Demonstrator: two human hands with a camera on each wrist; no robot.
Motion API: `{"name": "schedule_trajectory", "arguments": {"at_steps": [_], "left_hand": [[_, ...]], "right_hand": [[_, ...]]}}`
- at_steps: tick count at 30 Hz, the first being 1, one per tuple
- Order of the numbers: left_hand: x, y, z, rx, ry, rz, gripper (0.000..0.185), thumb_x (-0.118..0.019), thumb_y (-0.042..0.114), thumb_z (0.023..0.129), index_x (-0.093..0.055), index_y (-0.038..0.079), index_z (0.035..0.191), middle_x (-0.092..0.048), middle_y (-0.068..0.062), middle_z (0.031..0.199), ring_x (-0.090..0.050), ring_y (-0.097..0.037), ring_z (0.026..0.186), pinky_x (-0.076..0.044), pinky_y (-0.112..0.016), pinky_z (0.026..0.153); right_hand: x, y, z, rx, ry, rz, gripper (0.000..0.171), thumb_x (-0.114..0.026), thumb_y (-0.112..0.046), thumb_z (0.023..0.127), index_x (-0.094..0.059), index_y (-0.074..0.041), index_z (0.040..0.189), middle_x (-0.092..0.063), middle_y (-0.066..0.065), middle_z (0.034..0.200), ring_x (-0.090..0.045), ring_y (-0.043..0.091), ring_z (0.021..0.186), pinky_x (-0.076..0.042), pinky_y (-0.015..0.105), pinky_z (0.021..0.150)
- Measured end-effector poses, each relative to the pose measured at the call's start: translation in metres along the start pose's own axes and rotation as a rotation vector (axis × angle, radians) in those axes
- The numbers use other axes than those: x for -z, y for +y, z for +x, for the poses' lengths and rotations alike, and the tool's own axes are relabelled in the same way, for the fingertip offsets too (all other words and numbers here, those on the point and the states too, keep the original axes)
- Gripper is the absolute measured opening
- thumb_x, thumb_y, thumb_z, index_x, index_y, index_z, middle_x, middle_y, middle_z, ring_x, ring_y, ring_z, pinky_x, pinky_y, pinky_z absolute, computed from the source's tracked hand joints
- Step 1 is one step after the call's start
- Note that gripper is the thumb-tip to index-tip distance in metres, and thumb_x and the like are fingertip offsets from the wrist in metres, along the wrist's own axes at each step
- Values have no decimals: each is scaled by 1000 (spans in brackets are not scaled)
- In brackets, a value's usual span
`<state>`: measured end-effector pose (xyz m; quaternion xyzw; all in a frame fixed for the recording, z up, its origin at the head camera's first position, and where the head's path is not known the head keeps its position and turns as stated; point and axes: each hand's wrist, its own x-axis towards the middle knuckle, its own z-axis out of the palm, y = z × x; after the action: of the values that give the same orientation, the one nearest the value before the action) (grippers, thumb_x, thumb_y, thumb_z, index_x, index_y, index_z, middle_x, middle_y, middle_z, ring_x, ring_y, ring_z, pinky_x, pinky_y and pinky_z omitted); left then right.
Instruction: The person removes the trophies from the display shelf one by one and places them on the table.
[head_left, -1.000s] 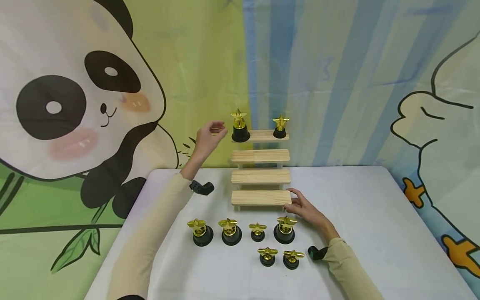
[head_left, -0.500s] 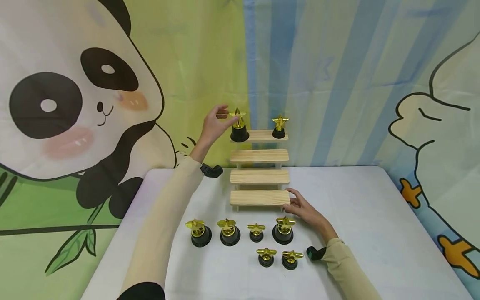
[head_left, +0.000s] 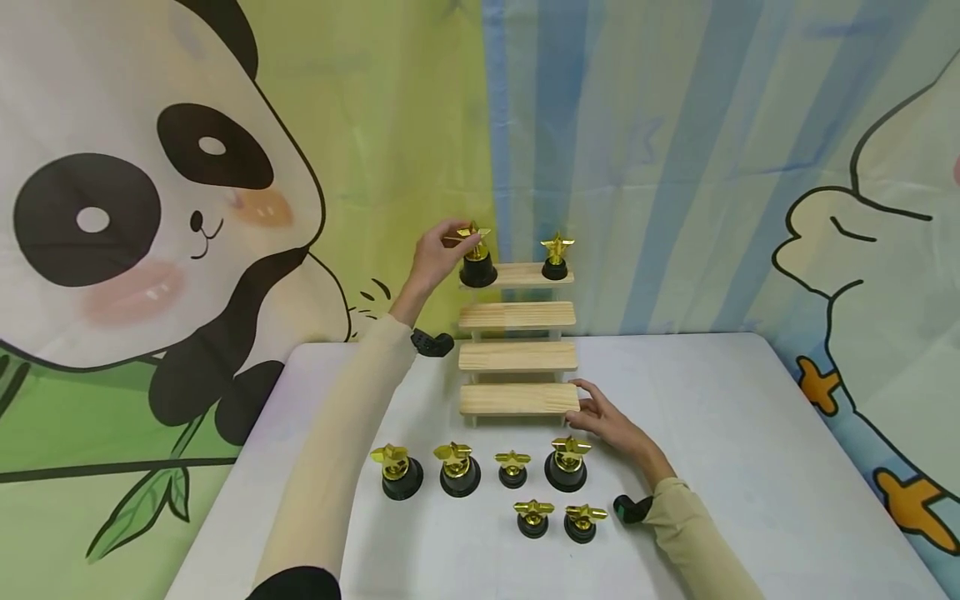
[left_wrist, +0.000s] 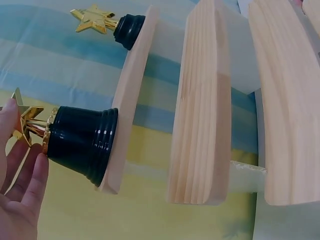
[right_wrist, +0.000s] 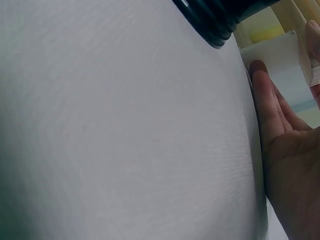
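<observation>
While left hand (head_left: 435,258) pinches star trophy (head_left: 477,257) on top step of wooden riser (head_left: 517,315), right hand (head_left: 611,421) flat, fingers straight, touching bottom step, six trophies (head_left: 487,475) on table (head_left: 750,433)

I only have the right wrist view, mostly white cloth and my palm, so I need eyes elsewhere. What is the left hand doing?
Observer: The left hand pinches the gold star of the large trophy at the left end of the top shelf.
Operator: Is that trophy standing on the board?
Observer: Yes, the left wrist view shows its black base flat against the shelf, at the end.
Operator: Anything else up there?
Observer: A smaller star trophy stands at the right end; six more trophies stand on the table.
</observation>
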<state>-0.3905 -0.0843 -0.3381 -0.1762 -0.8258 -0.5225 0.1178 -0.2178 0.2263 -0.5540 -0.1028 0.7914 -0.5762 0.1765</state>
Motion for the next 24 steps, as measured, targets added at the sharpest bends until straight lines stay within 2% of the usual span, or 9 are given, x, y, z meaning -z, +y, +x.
{"name": "schedule_trajectory", "arguments": {"at_steps": [5, 9, 17, 24], "left_hand": [[-1, 0, -2, -29, -4, 10, 37, -66, 28, 92, -62, 10, 124, -65, -13, 118, -66, -28, 106, -57, -38, 90], [1, 1, -3, -20, 2, 23, 38, -65, 28, 93, -61, 9, 126, -65, -14, 121, -66, -28, 108, -57, -37, 90], [13, 3, -9, -27, 45, -1, 39, -66, 28, 93, -61, 9, 126, -65, -14, 122, -66, -27, 108, -57, -38, 90], [23, -5, -17, -15, 72, -4, 39, -68, 29, 91, -62, 9, 124, -66, -13, 120, -66, -27, 105, -57, -37, 88]], "right_hand": [[-1, -1, -1, 12, 6, -4, 68, -54, -29, 100, -13, -17, 153, -51, 31, 134, -60, 35, 116, -43, 56, 106], [0, -2, -1, 17, 4, -15, 69, -54, -29, 100, -13, -17, 153, -52, 30, 133, -60, 34, 116, -44, 56, 105], [0, -3, 0, 27, 6, -14, 68, -53, -28, 100, -13, -17, 153, -50, 32, 135, -60, 36, 116, -43, 56, 106], [-1, -2, 0, 17, 7, -20, 68, -54, -30, 100, -13, -18, 153, -52, 31, 133, -61, 34, 116, -43, 55, 106]]}}
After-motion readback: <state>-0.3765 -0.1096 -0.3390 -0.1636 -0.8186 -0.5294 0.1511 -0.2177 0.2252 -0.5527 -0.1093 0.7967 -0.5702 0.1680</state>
